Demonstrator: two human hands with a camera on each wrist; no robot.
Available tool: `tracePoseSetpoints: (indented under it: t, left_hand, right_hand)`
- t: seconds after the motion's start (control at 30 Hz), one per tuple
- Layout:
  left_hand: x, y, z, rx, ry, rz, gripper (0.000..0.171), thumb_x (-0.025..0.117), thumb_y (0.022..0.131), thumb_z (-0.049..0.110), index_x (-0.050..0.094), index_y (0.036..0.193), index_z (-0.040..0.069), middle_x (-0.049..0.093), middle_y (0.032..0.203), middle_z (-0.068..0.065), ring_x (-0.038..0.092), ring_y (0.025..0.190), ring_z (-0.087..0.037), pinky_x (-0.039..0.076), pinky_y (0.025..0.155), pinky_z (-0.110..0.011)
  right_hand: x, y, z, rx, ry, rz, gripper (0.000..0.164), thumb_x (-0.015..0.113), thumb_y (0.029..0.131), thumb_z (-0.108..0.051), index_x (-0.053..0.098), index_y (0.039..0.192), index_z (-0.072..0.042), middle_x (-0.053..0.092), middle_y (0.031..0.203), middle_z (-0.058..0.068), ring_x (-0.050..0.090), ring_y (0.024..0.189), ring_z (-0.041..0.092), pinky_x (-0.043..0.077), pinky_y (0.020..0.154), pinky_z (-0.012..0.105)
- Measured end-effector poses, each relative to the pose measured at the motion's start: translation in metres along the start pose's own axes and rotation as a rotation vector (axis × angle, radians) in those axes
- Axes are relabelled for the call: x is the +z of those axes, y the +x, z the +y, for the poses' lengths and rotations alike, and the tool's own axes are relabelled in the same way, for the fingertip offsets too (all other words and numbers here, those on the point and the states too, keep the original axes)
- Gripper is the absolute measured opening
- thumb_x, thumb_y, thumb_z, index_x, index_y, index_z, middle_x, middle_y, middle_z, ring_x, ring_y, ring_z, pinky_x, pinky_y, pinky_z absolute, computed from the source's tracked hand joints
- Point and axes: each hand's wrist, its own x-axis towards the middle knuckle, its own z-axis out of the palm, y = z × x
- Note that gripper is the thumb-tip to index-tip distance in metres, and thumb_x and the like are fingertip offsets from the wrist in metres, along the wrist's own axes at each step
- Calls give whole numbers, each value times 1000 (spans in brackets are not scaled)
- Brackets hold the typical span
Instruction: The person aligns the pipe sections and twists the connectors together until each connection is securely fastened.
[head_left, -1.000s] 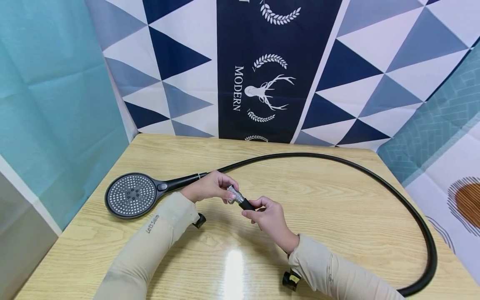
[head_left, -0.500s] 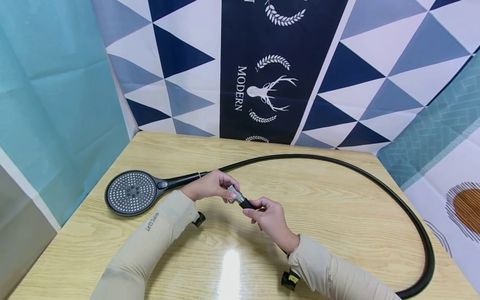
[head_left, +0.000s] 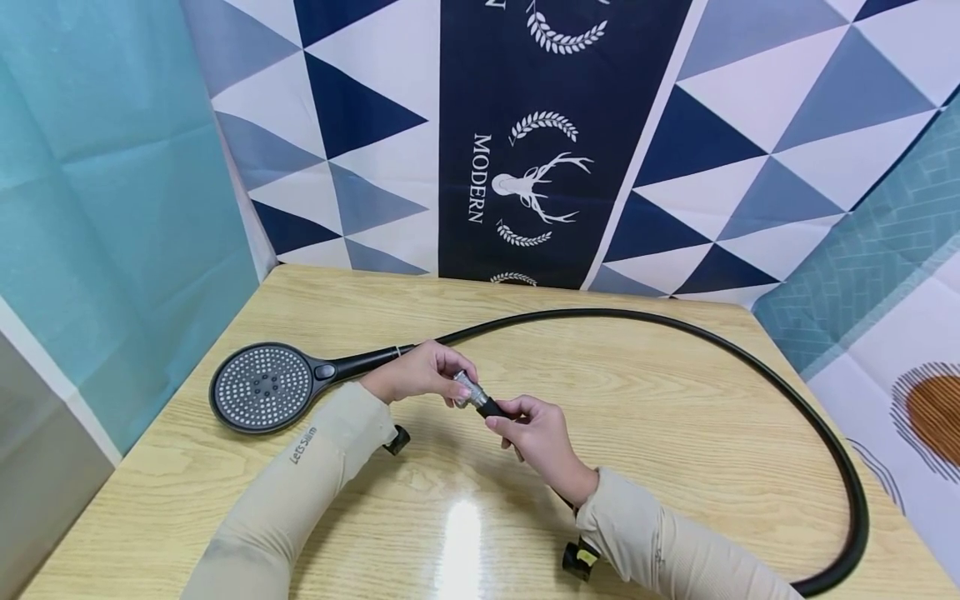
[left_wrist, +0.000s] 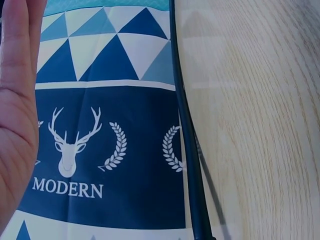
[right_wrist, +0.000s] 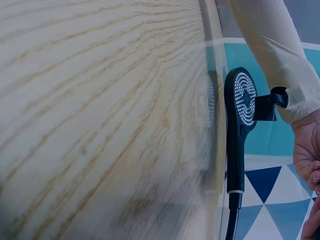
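A: Where was the metal fitting (head_left: 471, 390)?
B: Over the wooden table (head_left: 637, 400), between the hands, on the black hose end (head_left: 491, 408).
A: Fingers?
B: Left hand (head_left: 423, 372) pinched the fitting; right hand (head_left: 543, 437) gripped the hose end.
A: Rest?
B: Shower head (head_left: 262, 388) lay at left, handle joined to the hose (head_left: 750, 354), which looped wide round to the right.

left fingers (head_left: 457, 362) and right fingers (head_left: 522, 403) in close pinches (forearms (head_left: 300, 483) inward)
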Motion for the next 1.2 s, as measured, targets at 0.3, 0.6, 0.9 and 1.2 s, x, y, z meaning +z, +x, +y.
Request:
tracePoseSetpoints:
  t: [0.3, 0.6, 0.9, 1.2]
  left_hand:
    - [0, 0, -1, 4, -13, -1, 16, 63, 89, -4, 61, 102, -14, 67, 79, 3, 62, 68, -11, 54, 67, -38]
    - [1, -1, 2, 5, -23, -6, 16, 62, 88, -6, 60, 102, -16, 67, 79, 3, 61, 68, -10, 52, 65, -30]
    - [2, -2, 5, 7, -28, -10, 16, 62, 88, -7, 60, 101, -16, 66, 77, 3, 61, 67, -10, 52, 63, -28]
    - [3, -2, 12, 47, -10, -48, 17, 63, 86, -9, 59, 100, -18, 66, 76, 5, 59, 66, -9, 49, 60, -24]
  right_hand:
    - [-1, 1, 0, -6, 12, -36, 19, 68, 85, 2, 64, 99, 13, 57, 60, 7, 46, 44, 13, 33, 39, 20]
    - [-2, 1, 0, -52, -2, -76, 17, 62, 88, 4, 62, 99, 16, 56, 60, 6, 46, 43, 12, 33, 38, 19]
    - [-2, 1, 2, -91, -26, -93, 15, 56, 92, 5, 61, 98, 17, 58, 66, 12, 45, 46, 8, 33, 40, 18]
    - [3, 0, 4, -65, -4, -5, 22, 45, 100, -1, 63, 98, 11, 61, 65, 11, 42, 42, 9, 32, 39, 19]
